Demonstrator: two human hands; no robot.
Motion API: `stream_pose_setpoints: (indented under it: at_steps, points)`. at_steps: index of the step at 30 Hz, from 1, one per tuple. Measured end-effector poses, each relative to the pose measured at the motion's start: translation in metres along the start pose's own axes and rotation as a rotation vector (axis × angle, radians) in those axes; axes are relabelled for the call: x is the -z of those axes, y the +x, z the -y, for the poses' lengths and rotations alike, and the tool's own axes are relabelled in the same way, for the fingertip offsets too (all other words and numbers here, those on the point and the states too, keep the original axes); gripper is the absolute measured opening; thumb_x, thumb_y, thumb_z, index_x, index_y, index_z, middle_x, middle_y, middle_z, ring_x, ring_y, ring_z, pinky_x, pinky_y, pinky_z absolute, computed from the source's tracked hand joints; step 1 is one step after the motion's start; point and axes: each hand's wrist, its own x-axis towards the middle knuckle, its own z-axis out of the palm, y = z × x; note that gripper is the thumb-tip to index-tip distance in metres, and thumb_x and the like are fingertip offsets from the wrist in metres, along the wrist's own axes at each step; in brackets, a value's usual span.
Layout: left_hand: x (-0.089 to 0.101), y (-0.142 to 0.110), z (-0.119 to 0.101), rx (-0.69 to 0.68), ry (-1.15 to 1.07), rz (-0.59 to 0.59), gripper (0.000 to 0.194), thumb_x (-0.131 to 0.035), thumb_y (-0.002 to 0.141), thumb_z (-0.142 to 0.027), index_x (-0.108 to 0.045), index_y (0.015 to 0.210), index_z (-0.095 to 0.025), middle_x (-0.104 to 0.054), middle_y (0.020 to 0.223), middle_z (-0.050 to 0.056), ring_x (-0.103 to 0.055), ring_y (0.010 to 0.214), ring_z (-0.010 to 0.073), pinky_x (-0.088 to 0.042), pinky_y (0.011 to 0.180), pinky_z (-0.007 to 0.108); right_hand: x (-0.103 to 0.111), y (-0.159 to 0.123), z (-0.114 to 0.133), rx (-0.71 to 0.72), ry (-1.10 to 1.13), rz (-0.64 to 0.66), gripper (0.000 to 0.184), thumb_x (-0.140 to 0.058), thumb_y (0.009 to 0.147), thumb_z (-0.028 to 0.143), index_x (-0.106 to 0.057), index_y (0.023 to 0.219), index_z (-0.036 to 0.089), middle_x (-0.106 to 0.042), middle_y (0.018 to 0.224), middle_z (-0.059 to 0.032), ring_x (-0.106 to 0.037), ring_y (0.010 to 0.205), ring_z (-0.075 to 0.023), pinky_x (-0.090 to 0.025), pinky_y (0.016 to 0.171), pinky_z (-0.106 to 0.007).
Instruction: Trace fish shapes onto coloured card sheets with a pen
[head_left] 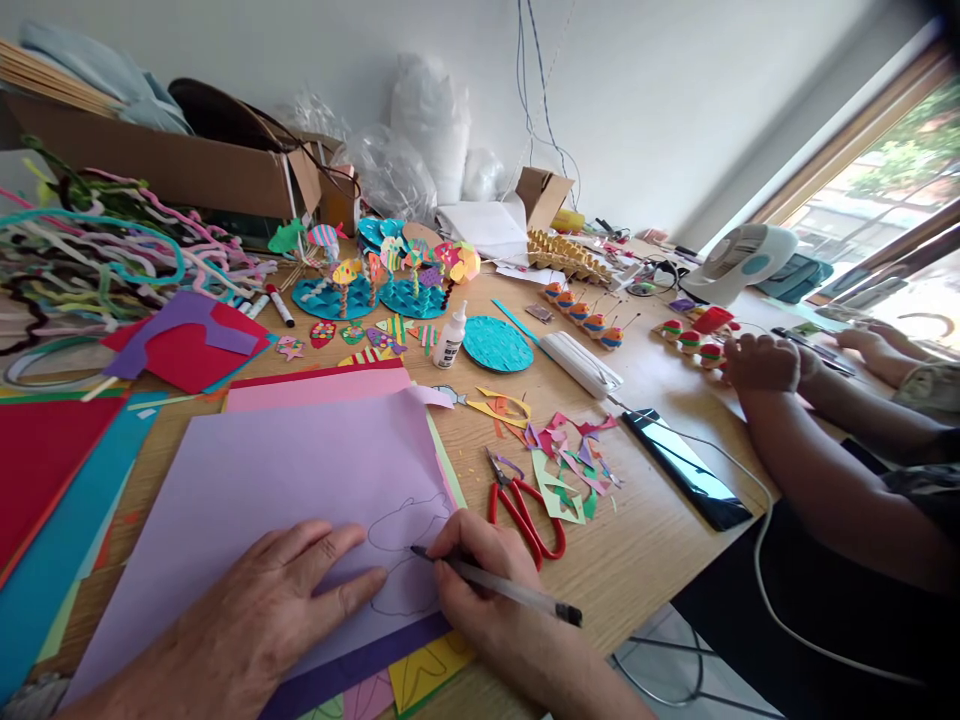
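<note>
A lilac sheet of paper [270,460] lies on a stack of coloured sheets at the table's front. My left hand [277,590] rests flat on it, fingers spread. My right hand [495,590] grips a black-capped pen [517,592], its tip touching the paper near two outlined fish-like shapes [401,525]. Red-handled scissors [525,505] lie just beyond my right hand, beside a heap of coloured paper scraps [574,465]. Past the paper stand a white glue bottle [450,342] and a round turquoise disc [498,344]. Small decorated paper fish [386,340] lie to the left of the bottle.
A phone [686,468] and a white power strip [581,363] with its cable are on the right. Another person's hands [765,360] are at the right edge of the table. Pipe cleaners [127,240] pile up at left; coloured sheets [52,480] lie below them.
</note>
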Motion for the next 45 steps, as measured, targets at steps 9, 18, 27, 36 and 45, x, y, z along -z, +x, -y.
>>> stream_pose_setpoints:
  at_steps: [9, 18, 27, 36, 45]
  points:
    - [-0.006, -0.004, 0.005, -0.052, 0.003, -0.034, 0.067, -0.043, 0.076, -0.003, -0.051, 0.131, -0.039, -0.058, 0.124, -0.002, -0.052, 0.106, 0.0202, -0.045, 0.089, 0.026, -0.001, 0.001, -0.003, 0.000, 0.011, -0.028, 0.016, -0.045, 0.066, 0.007, -0.054, 0.071, 0.020, -0.048, 0.056, 0.0053, -0.045, 0.050, -0.0097, -0.032, 0.048, -0.018]
    - [0.002, -0.001, -0.006, 0.071, -0.014, 0.042, 0.072, -0.039, 0.074, 0.006, -0.056, 0.125, -0.042, -0.060, 0.123, -0.002, -0.052, 0.109, 0.0207, -0.046, 0.092, 0.031, -0.001, 0.000, -0.005, -0.008, -0.011, -0.042, 0.014, -0.046, 0.066, 0.009, -0.052, 0.070, 0.020, -0.047, 0.056, 0.0048, -0.045, 0.052, -0.0108, -0.032, 0.050, -0.019]
    - [-0.013, -0.004, -0.008, 0.097, -0.024, -0.105, 0.071, -0.036, 0.072, 0.007, -0.061, 0.119, -0.041, -0.060, 0.120, -0.002, -0.054, 0.104, 0.0208, -0.047, 0.089, 0.032, 0.002, 0.000, -0.002, 0.012, 0.103, 0.018, 0.010, -0.046, 0.071, 0.014, -0.054, 0.074, 0.019, -0.044, 0.055, 0.0051, -0.042, 0.048, -0.0101, -0.031, 0.047, -0.019]
    - [-0.019, -0.007, -0.009, 0.112, -0.008, -0.074, 0.071, -0.038, 0.072, 0.005, -0.060, 0.120, -0.043, -0.058, 0.122, -0.003, -0.052, 0.106, 0.0208, -0.044, 0.092, 0.032, 0.000, 0.000, -0.002, 0.046, 0.070, 0.003, 0.010, -0.045, 0.070, 0.013, -0.054, 0.071, 0.019, -0.050, 0.056, 0.0033, -0.048, 0.050, -0.0103, -0.034, 0.048, -0.018]
    - [0.007, 0.006, 0.000, -0.032, 0.029, -0.068, 0.064, -0.038, 0.072, 0.001, -0.063, 0.117, -0.036, -0.063, 0.114, 0.000, -0.056, 0.098, 0.0194, -0.047, 0.083, 0.028, -0.001, 0.001, -0.003, 0.048, 0.032, 0.007, 0.015, -0.047, 0.068, 0.010, -0.056, 0.074, 0.019, -0.055, 0.059, 0.0030, -0.052, 0.053, -0.0104, -0.037, 0.050, -0.017]
